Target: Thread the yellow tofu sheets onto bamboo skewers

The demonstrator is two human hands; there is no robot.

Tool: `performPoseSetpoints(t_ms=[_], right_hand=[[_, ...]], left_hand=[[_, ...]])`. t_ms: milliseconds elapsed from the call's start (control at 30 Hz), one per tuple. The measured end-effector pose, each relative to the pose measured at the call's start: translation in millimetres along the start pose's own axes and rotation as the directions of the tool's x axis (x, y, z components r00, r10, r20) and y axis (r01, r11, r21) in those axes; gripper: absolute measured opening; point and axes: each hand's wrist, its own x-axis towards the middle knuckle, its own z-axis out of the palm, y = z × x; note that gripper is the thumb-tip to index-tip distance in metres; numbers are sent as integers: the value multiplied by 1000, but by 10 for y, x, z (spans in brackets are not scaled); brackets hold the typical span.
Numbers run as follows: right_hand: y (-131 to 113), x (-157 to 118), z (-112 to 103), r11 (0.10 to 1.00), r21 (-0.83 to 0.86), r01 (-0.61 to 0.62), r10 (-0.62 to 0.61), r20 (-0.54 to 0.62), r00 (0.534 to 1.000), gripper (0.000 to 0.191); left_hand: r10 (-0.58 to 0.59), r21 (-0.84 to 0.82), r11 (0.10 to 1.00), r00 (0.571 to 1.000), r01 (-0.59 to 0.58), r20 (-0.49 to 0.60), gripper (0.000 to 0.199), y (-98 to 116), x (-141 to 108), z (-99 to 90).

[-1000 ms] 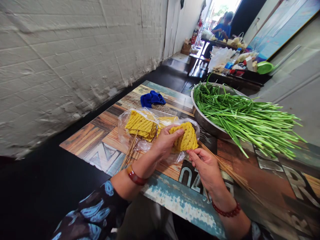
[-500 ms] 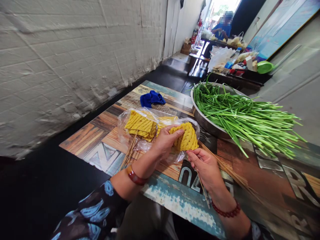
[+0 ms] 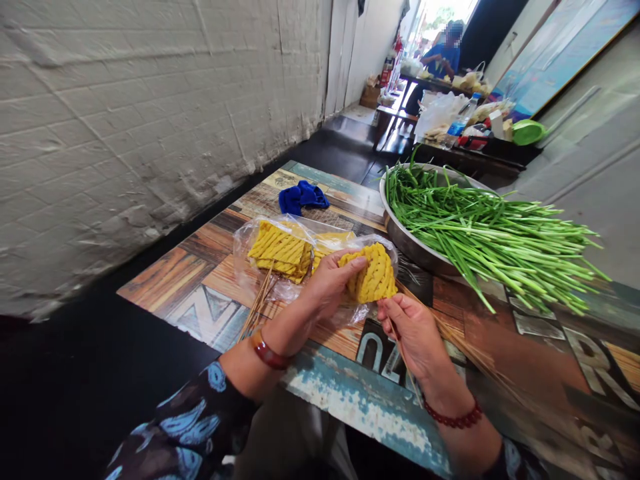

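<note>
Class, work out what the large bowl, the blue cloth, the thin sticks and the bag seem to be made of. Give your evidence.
Large bowl: metal, probably stainless steel; smooth, grey, softly shining.
Blue cloth: soft fabric, fibre unclear; matt, rumpled folds.
Thin sticks: bamboo or wood; tan, straight, slender.
Bag: thin, glossy plastic; see-through, crinkled.

The left hand holds a yellow slab (braided-looking, rather floppy); the right hand pinches a thin skewer at its lower edge, above the patterned bench.
</note>
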Motion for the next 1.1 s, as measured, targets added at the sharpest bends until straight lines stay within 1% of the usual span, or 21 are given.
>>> performPoseSetpoints(t_ms=[67,167,267,400,500,867,1100], right_hand=[[-9,-11,-22,1000,-30,1,0,17,1000,42],[-18,-29,-43,998,-66,9,-8,28,1000,44],[-23,-41,-46,997,-66,39,-38,30,999,41],[-25,-45,-49,994,-54,93,-92,25,995,36],[-21,-45,-59,992,-51,115,-114,26,993,34],[-66,-80,-28,989,-24,144,-144,11,989,32],[-92,-92,-12,990,-14,143,-143,4,990,32]], left_hand=[[5,-29,1000,1000,-5,-15,40,34,12,-16],[14,-100,995,996,-22,-85,40,85,34,-42],[-19,-150,989,992,0,-122,41,111,56,-61],[-79,-152,986,995,70,-54,51,113,73,-74],[-115,-135,985,993,111,-21,54,108,72,-85],[-119,-141,983,993,118,-2,56,98,78,-100],[-104,-165,980,993,112,58,60,105,60,-88]])
